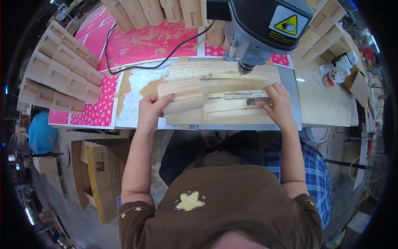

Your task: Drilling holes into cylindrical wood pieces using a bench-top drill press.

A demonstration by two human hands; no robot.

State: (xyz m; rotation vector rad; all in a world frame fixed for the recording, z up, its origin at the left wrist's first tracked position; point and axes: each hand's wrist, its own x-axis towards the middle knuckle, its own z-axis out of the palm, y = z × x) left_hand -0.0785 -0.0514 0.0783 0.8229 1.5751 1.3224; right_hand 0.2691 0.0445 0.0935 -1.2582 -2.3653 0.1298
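Observation:
My left hand [152, 108] pinches the left end of a pale wooden piece [182, 103], thumb on top; the piece is smeared by motion. It lies over the left part of a wooden jig [232, 115] built of boards and strips. At the jig's right side my right hand [278, 103] is closed, with its thumb against a small dark metal piece [253, 101] beside a light strip [244, 95]. Some of its fingers are hidden. Above the jig hangs a drill press head [265, 33], its chuck [245, 67] pointing down, apart from both hands.
Stacked wooden pieces with rectangular recesses stand at the left [62, 70] and the back [151, 11]. A black cable [166, 62] crosses the pink, dust-strewn sheet [145, 45]. White bottles [336, 72] stand at the right. Below the table's left edge is an opened cardboard box [103, 178].

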